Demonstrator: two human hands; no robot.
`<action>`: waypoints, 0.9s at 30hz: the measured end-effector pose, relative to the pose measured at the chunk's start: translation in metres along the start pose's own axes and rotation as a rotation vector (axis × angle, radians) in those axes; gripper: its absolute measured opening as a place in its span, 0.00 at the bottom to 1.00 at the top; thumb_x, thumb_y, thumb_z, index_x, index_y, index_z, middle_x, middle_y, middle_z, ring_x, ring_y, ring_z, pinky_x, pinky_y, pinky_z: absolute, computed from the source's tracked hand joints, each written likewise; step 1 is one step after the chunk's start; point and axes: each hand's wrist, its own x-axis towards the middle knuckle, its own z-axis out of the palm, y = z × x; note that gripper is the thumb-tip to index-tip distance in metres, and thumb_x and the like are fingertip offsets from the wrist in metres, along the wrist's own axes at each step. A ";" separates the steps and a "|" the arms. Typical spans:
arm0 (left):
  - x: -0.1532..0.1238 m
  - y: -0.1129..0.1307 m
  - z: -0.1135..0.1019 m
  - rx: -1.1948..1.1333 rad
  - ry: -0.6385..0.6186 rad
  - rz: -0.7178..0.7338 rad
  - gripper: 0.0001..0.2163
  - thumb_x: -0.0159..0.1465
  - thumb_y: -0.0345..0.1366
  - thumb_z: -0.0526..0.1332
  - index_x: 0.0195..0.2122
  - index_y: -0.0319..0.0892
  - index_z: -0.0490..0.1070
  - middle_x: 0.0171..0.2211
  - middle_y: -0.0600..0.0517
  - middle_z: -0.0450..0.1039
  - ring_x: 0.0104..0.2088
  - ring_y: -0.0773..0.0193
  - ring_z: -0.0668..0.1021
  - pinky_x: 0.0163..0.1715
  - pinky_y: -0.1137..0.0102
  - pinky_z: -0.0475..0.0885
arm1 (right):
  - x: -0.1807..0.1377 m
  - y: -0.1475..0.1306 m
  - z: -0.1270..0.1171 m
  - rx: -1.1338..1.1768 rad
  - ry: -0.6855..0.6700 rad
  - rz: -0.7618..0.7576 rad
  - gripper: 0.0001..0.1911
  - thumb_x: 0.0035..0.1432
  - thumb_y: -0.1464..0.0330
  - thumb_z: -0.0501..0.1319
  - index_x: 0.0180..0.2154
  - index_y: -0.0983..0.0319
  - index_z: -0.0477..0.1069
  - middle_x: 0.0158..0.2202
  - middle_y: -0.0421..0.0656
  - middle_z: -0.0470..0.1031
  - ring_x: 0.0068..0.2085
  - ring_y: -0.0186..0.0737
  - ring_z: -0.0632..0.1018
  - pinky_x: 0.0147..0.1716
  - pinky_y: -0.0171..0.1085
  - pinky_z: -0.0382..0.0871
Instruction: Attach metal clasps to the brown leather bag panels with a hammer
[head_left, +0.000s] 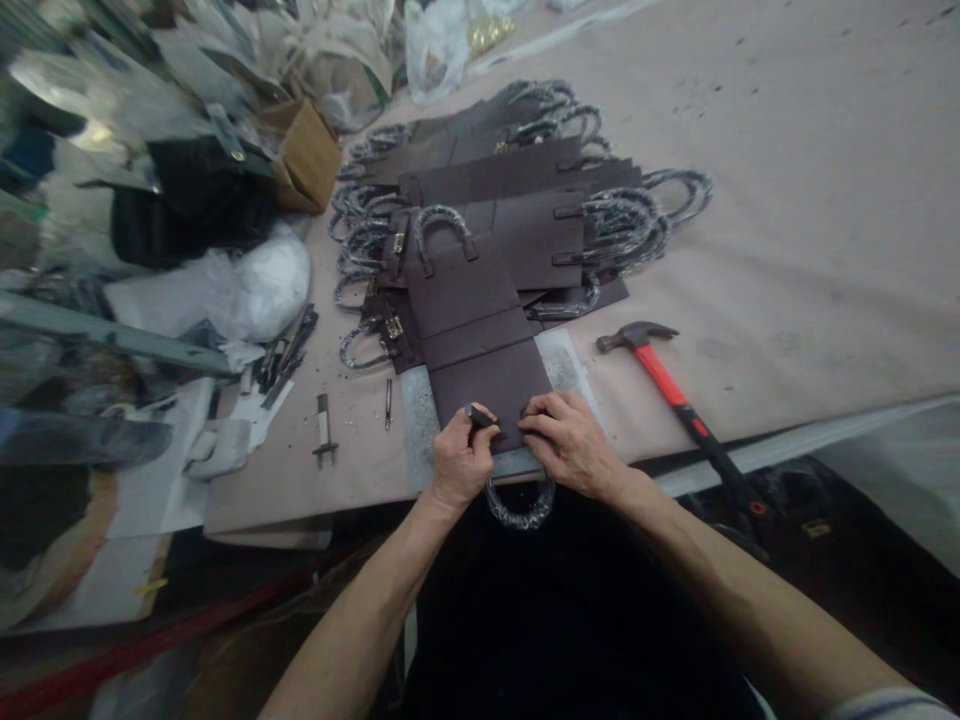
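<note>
A dark brown leather bag panel [480, 345] lies flat on a grey metal plate [417, 415] at the table's near edge. Its plastic-wrapped handle [517, 512] hangs over that edge. My left hand [461, 458] is closed on a small dark piece at the panel's near left corner. My right hand [568, 440] pinches the panel's near edge close beside it, fingers curled. What the right fingers grip beyond the leather is hidden.
A stack of like brown panels with wrapped handles [525, 190] lies behind. A red-handled hammer [675, 390] rests at the right. Small metal tools [324, 430] and punches [285, 355] lie to the left, near a cardboard box [307, 155] and white bags [262, 285].
</note>
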 end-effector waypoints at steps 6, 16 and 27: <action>0.000 -0.005 0.000 -0.044 -0.033 0.018 0.05 0.64 0.28 0.61 0.40 0.43 0.72 0.34 0.52 0.79 0.35 0.63 0.82 0.40 0.70 0.77 | -0.012 0.015 -0.039 -0.196 0.197 0.135 0.10 0.64 0.68 0.60 0.46 0.62 0.74 0.50 0.51 0.73 0.50 0.52 0.73 0.52 0.51 0.69; -0.004 -0.011 0.006 -0.056 -0.008 0.069 0.06 0.64 0.29 0.61 0.41 0.44 0.73 0.34 0.51 0.80 0.36 0.62 0.83 0.40 0.69 0.80 | -0.059 0.057 -0.109 0.087 0.020 1.093 0.07 0.51 0.65 0.62 0.32 0.60 0.68 0.27 0.42 0.66 0.31 0.44 0.71 0.32 0.42 0.68; -0.004 -0.012 0.008 -0.071 -0.021 0.039 0.06 0.63 0.29 0.61 0.40 0.43 0.73 0.34 0.50 0.80 0.35 0.61 0.82 0.39 0.68 0.80 | -0.012 -0.059 -0.119 0.336 0.122 0.737 0.19 0.65 0.49 0.53 0.34 0.58 0.64 0.20 0.34 0.60 0.18 0.32 0.61 0.16 0.32 0.53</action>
